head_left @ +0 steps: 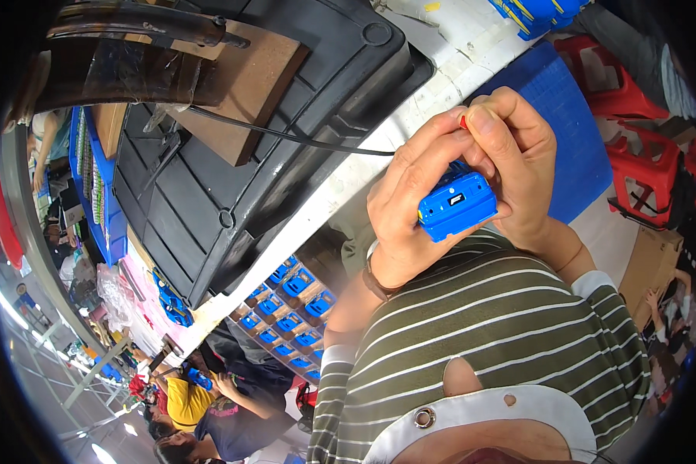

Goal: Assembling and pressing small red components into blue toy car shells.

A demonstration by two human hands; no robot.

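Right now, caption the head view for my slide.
Left hand holds a blue plastic part, right hand close by, fingers of both meeting at a small red piece.

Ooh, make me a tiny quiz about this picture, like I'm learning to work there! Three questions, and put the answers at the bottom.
1. Pick one: what colour is the small piece by the thumb tip of the right hand?
a) green
b) red
c) white

2. True or false: both hands are well away from the blue plastic part.

3. Short answer: on which side of the picture are the red stools?

Key:
1. b
2. False: the left hand has its fingers around the blue plastic part.
3. The right side.
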